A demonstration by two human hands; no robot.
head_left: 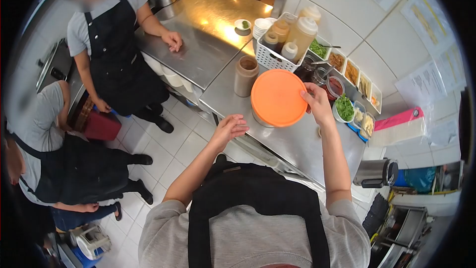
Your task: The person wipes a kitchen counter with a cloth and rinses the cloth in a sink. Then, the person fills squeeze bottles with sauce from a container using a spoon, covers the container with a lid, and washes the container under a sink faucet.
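Note:
A round orange lid [278, 98] covers a tub whose side [263, 121] barely shows beneath it, on the steel counter. My right hand [317, 102] pinches the lid's right rim, thumb on top and the other fingers partly hidden. Left of the tub, my left hand [230, 131] hovers over the counter's front edge, fingers stretched out and nothing in them. Just behind the lid stands a brownish jar [246, 76] with an open top. Whether the lid sits fully down on the tub, I cannot tell.
A white basket [270, 59] of sauce bottles stands behind. Topping trays [351, 73], a bowl of green herbs [344, 109] and a steel kettle [375, 173] line the right. One co-worker [116, 44] rests a hand on the left counter; another [69, 154] stands nearer.

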